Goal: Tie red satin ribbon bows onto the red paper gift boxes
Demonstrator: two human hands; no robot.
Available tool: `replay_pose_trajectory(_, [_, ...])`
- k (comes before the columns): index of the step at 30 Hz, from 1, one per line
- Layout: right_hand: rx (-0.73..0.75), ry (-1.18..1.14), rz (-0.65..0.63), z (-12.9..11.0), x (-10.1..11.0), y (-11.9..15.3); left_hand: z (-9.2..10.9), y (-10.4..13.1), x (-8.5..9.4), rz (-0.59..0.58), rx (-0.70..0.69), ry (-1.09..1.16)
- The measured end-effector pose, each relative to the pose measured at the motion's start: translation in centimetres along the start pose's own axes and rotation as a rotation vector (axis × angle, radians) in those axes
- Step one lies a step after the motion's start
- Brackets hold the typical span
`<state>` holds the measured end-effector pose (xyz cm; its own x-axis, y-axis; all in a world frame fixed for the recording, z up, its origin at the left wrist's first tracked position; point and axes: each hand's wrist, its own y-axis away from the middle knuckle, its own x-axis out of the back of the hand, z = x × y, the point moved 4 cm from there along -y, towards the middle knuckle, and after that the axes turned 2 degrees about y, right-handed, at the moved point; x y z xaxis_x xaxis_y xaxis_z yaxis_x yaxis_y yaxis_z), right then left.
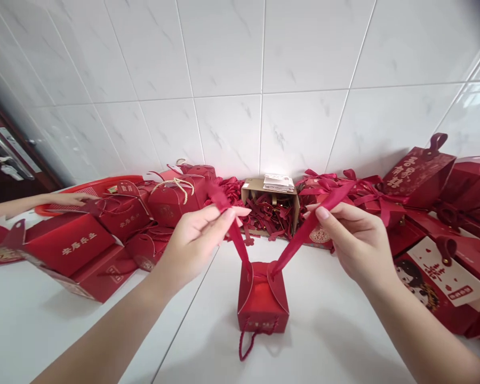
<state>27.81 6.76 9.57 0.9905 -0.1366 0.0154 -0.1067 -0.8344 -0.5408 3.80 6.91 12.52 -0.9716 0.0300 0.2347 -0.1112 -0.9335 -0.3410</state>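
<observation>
A small red gift box point(263, 309) stands upright on the white table, with a cord handle point(246, 349) drooping from its near side. Dark red ribbon point(298, 240) threads through the box's top flaps, and its two ends rise in a V. My left hand point(202, 242) pinches one ribbon end between thumb and fingers, above and left of the box. The other end is pinched by my right hand point(356, 240), above and to the right. The ribbon is crossed or looped between the flaps; I cannot tell which.
An open cardboard box point(248, 189) of red pieces stands by the tiled wall. Red gift boxes point(80, 245) crowd the left, near another person's hand point(70, 199) and a red basket point(104, 184). More boxes point(420, 173) and tied ribbon bows point(368, 186) fill the right.
</observation>
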Motion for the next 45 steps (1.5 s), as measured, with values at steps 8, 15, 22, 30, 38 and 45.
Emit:
replay_pose_trajectory(8, [0.046,-0.168,-0.143,-2.2,-3.8,-2.0,1.9,-1.9,-2.5,-0.112,-0.209,0.083])
replay_pose_trajectory(15, [-0.037,-0.302,-0.287,-2.3,-5.1,-2.0,2.0,-1.3,-3.7,-0.224,-0.187,0.177])
replay_pose_trajectory(22, [0.109,-0.328,-0.557,-2.8,-5.7,-1.0,1.7,-0.9,-3.8,-0.346,-0.094,0.111])
replay_pose_trajectory(30, [0.823,0.316,-0.534,-2.6,-4.4,-0.5,-0.1,-1.3,-2.3,-0.331,0.16,0.402])
replay_pose_trajectory(38, [0.764,0.423,-0.214,-2.1,-3.7,1.3,-0.1,0.2,-1.8,-0.141,-0.027,0.102])
replay_pose_trajectory(45, [0.015,0.767,-0.207,3.9,4.4,5.0,-4.4,3.1,5.4,0.212,-0.23,-0.892])
